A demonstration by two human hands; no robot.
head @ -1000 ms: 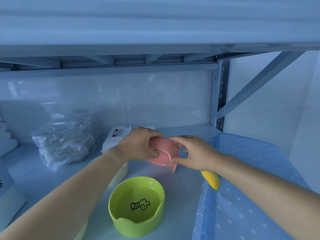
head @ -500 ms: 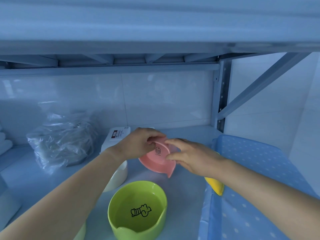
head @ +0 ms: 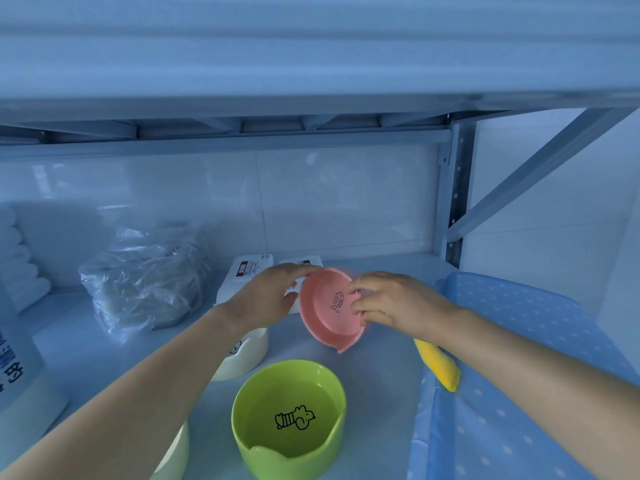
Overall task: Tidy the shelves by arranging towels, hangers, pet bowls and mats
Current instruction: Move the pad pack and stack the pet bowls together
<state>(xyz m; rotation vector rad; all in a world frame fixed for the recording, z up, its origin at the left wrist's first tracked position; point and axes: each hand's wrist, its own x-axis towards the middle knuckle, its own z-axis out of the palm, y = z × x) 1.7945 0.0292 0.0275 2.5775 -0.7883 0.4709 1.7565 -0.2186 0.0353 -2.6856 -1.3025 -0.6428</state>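
A pink pet bowl [head: 329,317] is tilted toward me above the shelf, its inside and a small printed drawing showing. My left hand [head: 266,299] holds its left rim with the fingers over the top edge. My right hand [head: 388,303] pinches its right rim. In front of it a green pet bowl [head: 287,417] with a black cartoon drawing stands upright. A white bowl [head: 246,355] sits under my left forearm, and part of another white bowl [head: 173,455] shows at the bottom edge. A blue dotted mat [head: 519,358] lies on the right.
A yellow object [head: 438,367] lies at the mat's left edge. White packs [head: 251,271] stand behind the bowls, a crumpled clear plastic bag [head: 145,275] to their left. Rolled white towels [head: 17,261] are at far left. A shelf post [head: 453,192] rises at back right.
The pink bowl has been turned from nearly edge-on to face me, and both hands have shifted round its rim. The view has moved slightly left.
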